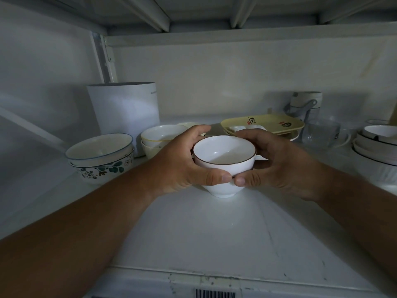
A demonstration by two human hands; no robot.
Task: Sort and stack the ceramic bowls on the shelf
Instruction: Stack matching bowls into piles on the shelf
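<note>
Bowls fill this shelf in groups. At far left a blue-rimmed bowl nests in a floral-patterned bowl; behind them stands a white cylindrical container with faint print near its top edge, too small to read. Just right of it, a yellow-rimmed bowl sits in another cream bowl.

The left hand curls round the near left wall of a white bowl with a thin brown rim, thumb pressed on the front. The right hand clasps the opposite wall, fingers wrapped behind, thumb on the front, the two thumbs nearly touching. The bowl stands upright at mid-shelf; its foot looks to be on or just above the shelf, I cannot tell which.

I judge it stiff, glazed and slippery, light enough for one hand, and liable to chip if knocked against another rim. Gripping the outer wall below the rim, as here, looks safest.

Behind lies a yellow rectangular plate printed with a large dark Chinese character and a small red seal, neither readable with certainty. Further right are a clear glass cup, a lidded bottle and a stack of dark-rimmed white bowls. A barcode sticker marks the shelf's front edge.
</note>
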